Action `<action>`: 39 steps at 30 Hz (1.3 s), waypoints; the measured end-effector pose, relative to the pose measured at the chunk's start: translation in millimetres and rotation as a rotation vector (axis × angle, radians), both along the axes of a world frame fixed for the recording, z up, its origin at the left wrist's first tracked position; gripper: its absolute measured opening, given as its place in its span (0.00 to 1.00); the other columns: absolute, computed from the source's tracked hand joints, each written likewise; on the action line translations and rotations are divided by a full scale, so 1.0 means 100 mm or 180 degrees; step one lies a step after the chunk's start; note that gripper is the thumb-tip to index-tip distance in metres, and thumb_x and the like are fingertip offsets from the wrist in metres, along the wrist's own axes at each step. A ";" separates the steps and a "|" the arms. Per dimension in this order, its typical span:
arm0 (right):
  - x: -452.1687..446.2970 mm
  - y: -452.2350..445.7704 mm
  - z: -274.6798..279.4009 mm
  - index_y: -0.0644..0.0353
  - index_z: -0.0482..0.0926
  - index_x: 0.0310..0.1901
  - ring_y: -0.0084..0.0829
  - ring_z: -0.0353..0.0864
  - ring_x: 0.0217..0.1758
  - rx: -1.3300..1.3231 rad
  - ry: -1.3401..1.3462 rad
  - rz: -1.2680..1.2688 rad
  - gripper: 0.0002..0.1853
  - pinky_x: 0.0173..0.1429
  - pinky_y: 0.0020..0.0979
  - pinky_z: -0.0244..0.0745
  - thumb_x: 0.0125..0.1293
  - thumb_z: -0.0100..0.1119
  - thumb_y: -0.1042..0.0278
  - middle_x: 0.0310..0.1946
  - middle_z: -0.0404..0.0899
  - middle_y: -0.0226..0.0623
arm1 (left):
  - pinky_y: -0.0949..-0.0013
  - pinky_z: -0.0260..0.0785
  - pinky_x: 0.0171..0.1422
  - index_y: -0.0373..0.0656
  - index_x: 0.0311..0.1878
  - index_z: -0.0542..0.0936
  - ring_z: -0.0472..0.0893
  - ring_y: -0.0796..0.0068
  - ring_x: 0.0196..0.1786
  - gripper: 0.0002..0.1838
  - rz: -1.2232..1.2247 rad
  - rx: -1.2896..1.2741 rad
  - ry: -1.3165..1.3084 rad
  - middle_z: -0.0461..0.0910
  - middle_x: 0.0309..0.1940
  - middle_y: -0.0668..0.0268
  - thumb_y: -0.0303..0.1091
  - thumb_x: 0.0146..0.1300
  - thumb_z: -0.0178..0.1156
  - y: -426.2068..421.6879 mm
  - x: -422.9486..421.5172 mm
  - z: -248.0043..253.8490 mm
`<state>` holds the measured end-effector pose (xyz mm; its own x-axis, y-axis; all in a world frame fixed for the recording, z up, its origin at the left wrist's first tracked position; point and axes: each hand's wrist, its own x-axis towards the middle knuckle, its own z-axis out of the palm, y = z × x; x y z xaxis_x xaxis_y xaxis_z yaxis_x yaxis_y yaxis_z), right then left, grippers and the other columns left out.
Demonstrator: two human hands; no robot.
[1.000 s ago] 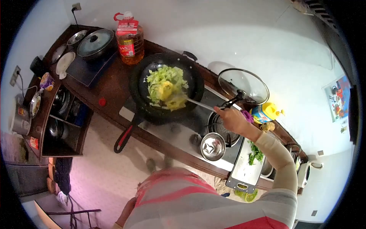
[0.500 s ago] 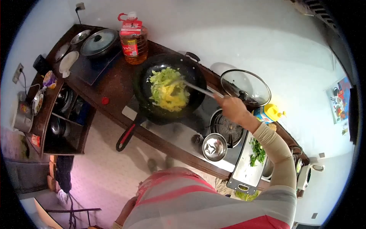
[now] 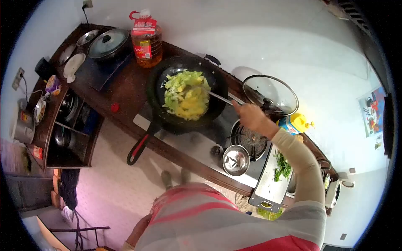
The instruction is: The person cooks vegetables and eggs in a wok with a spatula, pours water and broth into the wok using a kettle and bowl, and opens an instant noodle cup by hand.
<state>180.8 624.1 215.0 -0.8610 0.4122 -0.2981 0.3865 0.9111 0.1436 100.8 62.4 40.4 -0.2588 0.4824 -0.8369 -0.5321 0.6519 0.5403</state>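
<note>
My right hand is closed round the handle of a metal-shafted spatula. Its far end reaches into a black wok on the stove and is hidden among chopped pale-green vegetable and yellow egg. The wok's red-and-black handle points toward me, with neither hand on it. Down beside my hip, my left hand is partly covered by my clothing, and its fingers do not show.
A glass lid leans on the wall behind the bare burner. Nearer me are a steel bowl and a cutting board with chopped greens. An oil jug and a lidded pan stand left of the wok.
The spatula has shifted slightly within the wok, and the vegetable and egg lie differently. My right hand has moved a little to the left. My left hand stays by my hip.
</note>
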 end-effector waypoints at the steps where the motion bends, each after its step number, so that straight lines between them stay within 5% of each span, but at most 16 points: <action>1: 0.04 -0.02 0.27 0.58 0.59 0.66 0.48 0.79 0.29 0.0021 -0.0020 0.0137 0.37 0.32 0.44 0.75 0.49 0.52 0.77 0.27 0.77 0.50 | 0.74 0.70 0.46 0.35 0.57 0.72 0.78 0.75 0.43 0.23 -0.0010 -0.0002 -0.0005 0.79 0.42 0.61 0.39 0.62 0.60 0.00 0.00 0.00; 4: 0.29 0.08 0.62 0.51 0.60 0.66 0.47 0.80 0.29 -0.0058 -0.0241 0.0385 0.37 0.32 0.44 0.75 0.50 0.53 0.76 0.30 0.76 0.49 | 0.74 0.70 0.46 0.35 0.57 0.72 0.78 0.75 0.43 0.23 0.0000 -0.0020 -0.0036 0.79 0.42 0.61 0.39 0.62 0.60 0.01 -0.01 0.00; 11: 0.01 0.03 -0.14 0.56 0.60 0.66 0.48 0.77 0.26 0.0001 0.0299 0.0160 0.36 0.29 0.46 0.72 0.50 0.52 0.76 0.25 0.74 0.47 | 0.74 0.70 0.46 0.35 0.57 0.72 0.78 0.75 0.42 0.23 0.0000 -0.0096 -0.0066 0.79 0.42 0.62 0.39 0.62 0.60 -0.01 -0.01 0.02; 15: 0.25 -0.27 0.17 0.59 0.60 0.66 0.46 0.77 0.24 -0.0189 -0.0021 0.0396 0.35 0.28 0.42 0.74 0.52 0.51 0.78 0.26 0.75 0.46 | 0.74 0.70 0.46 0.35 0.57 0.72 0.78 0.75 0.42 0.23 0.0063 -0.0126 -0.0096 0.79 0.42 0.62 0.39 0.62 0.60 -0.08 0.03 0.06; 19: -0.01 -0.05 -0.34 0.57 0.60 0.66 0.46 0.78 0.23 0.0507 0.0652 0.0260 0.36 0.26 0.41 0.74 0.51 0.51 0.78 0.26 0.76 0.47 | 0.74 0.70 0.45 0.35 0.57 0.72 0.78 0.75 0.42 0.23 0.0105 -0.0136 -0.0116 0.79 0.42 0.62 0.38 0.62 0.60 -0.11 0.08 0.06; 24: 0.21 -0.24 0.34 0.58 0.62 0.65 0.45 0.78 0.24 -0.0025 -0.0028 0.0425 0.34 0.26 0.43 0.73 0.51 0.51 0.78 0.26 0.74 0.46 | 0.74 0.71 0.45 0.35 0.57 0.72 0.78 0.75 0.42 0.23 0.0182 -0.0132 -0.0140 0.79 0.41 0.62 0.38 0.62 0.61 -0.09 0.12 0.08; 35: -0.36 0.03 -0.58 0.55 0.56 0.68 0.48 0.78 0.28 0.0258 0.0842 -0.0116 0.37 0.30 0.44 0.74 0.52 0.49 0.78 0.29 0.74 0.48 | 0.74 0.71 0.45 0.35 0.57 0.72 0.78 0.75 0.41 0.24 0.0349 -0.0116 -0.0269 0.80 0.41 0.62 0.38 0.62 0.61 -0.07 0.34 0.14; 39: -0.10 -0.05 -0.29 0.56 0.55 0.68 0.46 0.80 0.29 0.0087 0.0296 0.0071 0.37 0.32 0.42 0.77 0.54 0.51 0.75 0.30 0.76 0.50 | 0.74 0.71 0.45 0.35 0.57 0.72 0.78 0.75 0.41 0.24 0.0365 -0.0083 -0.0420 0.80 0.41 0.62 0.38 0.62 0.61 -0.15 0.29 0.21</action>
<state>171.1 619.0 185.9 -0.8935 0.3995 -0.2054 0.3789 0.9158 0.1331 129.4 47.4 61.7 -0.1980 0.4337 -0.8791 -0.6689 0.5957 0.4445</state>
